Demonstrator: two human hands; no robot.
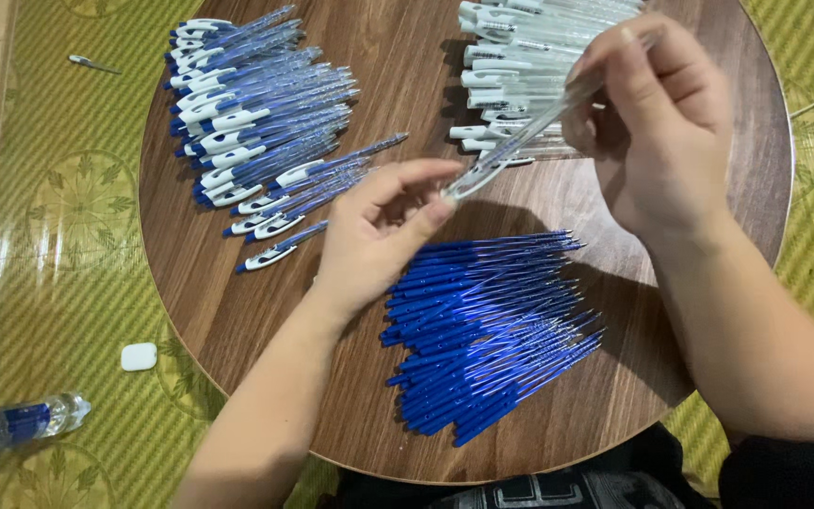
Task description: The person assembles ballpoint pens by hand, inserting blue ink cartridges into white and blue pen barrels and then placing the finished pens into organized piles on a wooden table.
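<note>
A clear empty pen barrel [528, 135] with a white clip end is held slanting above a round wooden table [237, 311]. My left hand [379, 236] pinches its lower, clip end between thumb and fingers. My right hand [661, 123] grips its upper end. Under my hands lies a pile of blue ink refills [492, 330]. A heap of empty clear barrels [520, 66] lies at the table's far side, behind my right hand. A pile of finished blue-and-white pens [256, 123] covers the far left of the table.
The table stands on a green patterned mat [68, 236]. On the mat lie a small white case [138, 356], a plastic water bottle [21, 422] at the lower left and a single pen [93, 64] at the upper left.
</note>
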